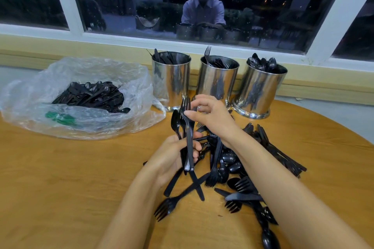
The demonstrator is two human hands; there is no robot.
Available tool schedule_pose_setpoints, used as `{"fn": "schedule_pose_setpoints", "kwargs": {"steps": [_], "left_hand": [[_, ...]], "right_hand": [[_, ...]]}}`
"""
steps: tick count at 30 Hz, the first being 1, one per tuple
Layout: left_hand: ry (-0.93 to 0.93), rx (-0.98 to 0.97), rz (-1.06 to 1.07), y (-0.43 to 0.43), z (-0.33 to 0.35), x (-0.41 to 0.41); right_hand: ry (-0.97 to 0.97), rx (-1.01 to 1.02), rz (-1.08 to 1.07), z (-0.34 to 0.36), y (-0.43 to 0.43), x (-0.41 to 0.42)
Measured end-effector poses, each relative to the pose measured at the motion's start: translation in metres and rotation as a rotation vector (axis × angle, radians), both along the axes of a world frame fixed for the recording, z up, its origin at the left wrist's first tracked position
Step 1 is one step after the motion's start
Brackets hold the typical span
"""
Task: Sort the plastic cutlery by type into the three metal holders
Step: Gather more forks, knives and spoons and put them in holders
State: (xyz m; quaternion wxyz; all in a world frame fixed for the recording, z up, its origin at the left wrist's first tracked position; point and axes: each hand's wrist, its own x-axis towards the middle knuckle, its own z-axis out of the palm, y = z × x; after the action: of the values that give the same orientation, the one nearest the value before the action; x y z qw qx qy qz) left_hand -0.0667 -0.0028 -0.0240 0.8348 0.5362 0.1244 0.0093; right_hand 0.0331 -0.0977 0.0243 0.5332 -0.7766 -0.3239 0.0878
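- Bag [81, 97] of unsorted black cutlery lies well left of the left hand [174, 157], on the tabletop [70, 178]; not part of this step.
- Left hand is clamped round the handles of a mixed bundle [183, 125], held upright above the tabletop.
- Spoon [175, 120] sits at the bundle's left edge, bowl up, touching the other pieces.
- Fork [189, 137] stands tallest in the bundle, tines up.
- Right hand [210, 113] is just above the left hand, thumb and fingertips pinched on the fork near its head.
- To do it well, probably: draw the fork straight up along its own handle while the left hand eases its grip slightly, so the spoon does not ride along.
- Knife holder [171, 81] stands beyond the left hand. The fork holder [218, 79] is just beyond the right hand, and the spoon holder [261, 89] is to that hand's right.
- The fork likely goes in the middle holder, handle down, to match the tines showing there.
- Loose pile [232, 168] lies under and right of the right forearm.
- Knife stack [279, 151] is further right.
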Motion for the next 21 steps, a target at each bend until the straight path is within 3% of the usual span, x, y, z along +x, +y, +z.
{"fn": "schedule_pose_setpoints", "kwargs": {"steps": [6,13,18,21], "left_hand": [[-0.032,-0.102,-0.039,0.002,-0.001,0.0],[-0.026,-0.258,-0.065,0.003,-0.001,0.0],[-0.041,-0.081,-0.074,-0.002,-0.003,0.001],[-0.057,-0.04,-0.02,0.0,-0.005,0.0]], "right_hand": [[0.186,0.118,0.031,-0.007,0.001,0.002],[0.161,0.147,-0.005,-0.009,-0.001,0.009],[0.008,0.044,-0.014,-0.013,-0.002,0.007],[-0.011,0.08,-0.004,-0.014,-0.001,0.006]]}}
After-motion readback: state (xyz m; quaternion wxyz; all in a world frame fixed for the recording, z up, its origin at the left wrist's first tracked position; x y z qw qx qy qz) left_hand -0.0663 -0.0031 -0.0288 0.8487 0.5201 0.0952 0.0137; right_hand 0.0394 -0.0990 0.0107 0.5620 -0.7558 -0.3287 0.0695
